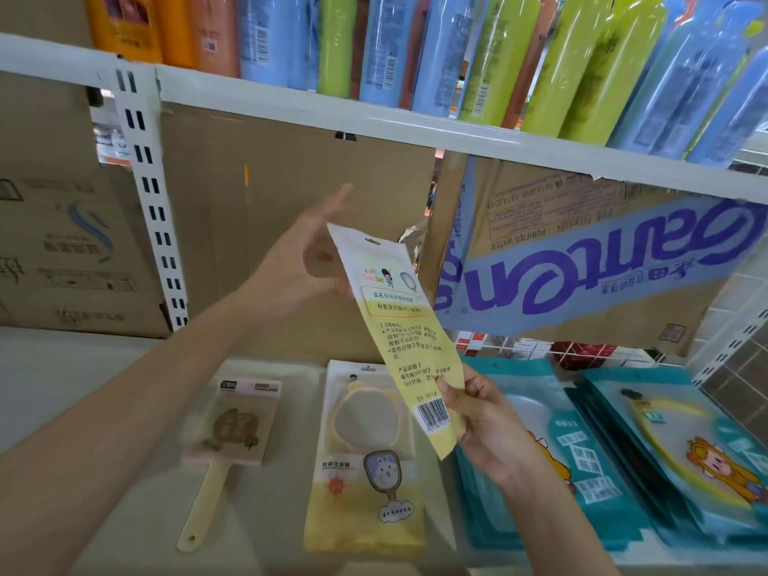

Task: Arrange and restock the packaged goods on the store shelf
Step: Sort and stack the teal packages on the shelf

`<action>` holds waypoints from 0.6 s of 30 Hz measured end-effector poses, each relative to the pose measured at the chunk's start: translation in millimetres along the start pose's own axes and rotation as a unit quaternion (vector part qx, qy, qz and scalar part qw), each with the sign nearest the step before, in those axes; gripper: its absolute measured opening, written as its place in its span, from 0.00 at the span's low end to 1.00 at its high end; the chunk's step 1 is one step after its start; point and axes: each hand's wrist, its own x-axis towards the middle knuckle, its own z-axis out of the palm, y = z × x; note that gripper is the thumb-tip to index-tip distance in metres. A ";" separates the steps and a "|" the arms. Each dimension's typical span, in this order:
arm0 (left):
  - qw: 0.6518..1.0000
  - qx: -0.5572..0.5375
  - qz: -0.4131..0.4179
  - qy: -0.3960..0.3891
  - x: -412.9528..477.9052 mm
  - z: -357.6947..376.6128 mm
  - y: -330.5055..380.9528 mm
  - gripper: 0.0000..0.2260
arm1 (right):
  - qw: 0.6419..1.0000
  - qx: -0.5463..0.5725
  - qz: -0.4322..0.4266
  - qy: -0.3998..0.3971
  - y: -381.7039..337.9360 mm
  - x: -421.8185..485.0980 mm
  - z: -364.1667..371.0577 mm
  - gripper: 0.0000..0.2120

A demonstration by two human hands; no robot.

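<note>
- Head view: white metal store shelf [62, 376] is only partly stocked, with bare space at left; restocking looks unfinished.
- Brown cardboard cartons [270, 226] stand behind, contents hidden.
- Teal plastic packets [540, 430] lie stacked at right.
- Flat yellow plastic packet [399, 322], raised above the shelf, is pinched at its bottom by the right hand [486, 421]; left hand [299, 259] is spread flat near its top, gripping nothing.

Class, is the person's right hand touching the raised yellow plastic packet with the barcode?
Touching: the head view shows the right hand pinching the yellow packet near its barcode.
</note>
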 end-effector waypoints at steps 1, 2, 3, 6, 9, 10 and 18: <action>0.998 0.059 0.028 0.002 2.8 -3.5 2.9 0.35 | 1.000 0.004 0.008 -0.002 -0.7 -0.2 -0.5 0.27; 0.993 0.103 0.054 -0.006 5.7 -5.8 5.5 0.27 | 1.000 0.008 0.017 -0.003 -1.6 -0.3 -1.0 0.27; 0.988 0.137 0.072 -0.024 8.1 -7.9 6.5 0.19 | 1.000 0.013 0.026 -0.004 -2.7 -1.1 -0.9 0.27; 0.967 0.216 0.112 -0.079 12.5 -10.5 2.7 0.10 | 0.998 0.024 0.060 0.002 -4.4 -2.1 -2.7 0.28; 0.968 0.209 0.099 -0.092 13.3 -8.0 5.4 0.09 | 0.995 0.007 0.095 0.020 -5.2 -3.2 -7.4 0.32; 0.971 0.200 0.096 -0.088 13.5 -6.6 5.9 0.09 | 0.994 -0.012 0.104 0.028 -6.3 -3.3 -9.0 0.31; 0.968 0.217 0.081 -0.093 17.6 -9.5 1.8 0.08 | 0.925 -0.364 -0.012 0.110 -43.8 -14.7 16.3 0.04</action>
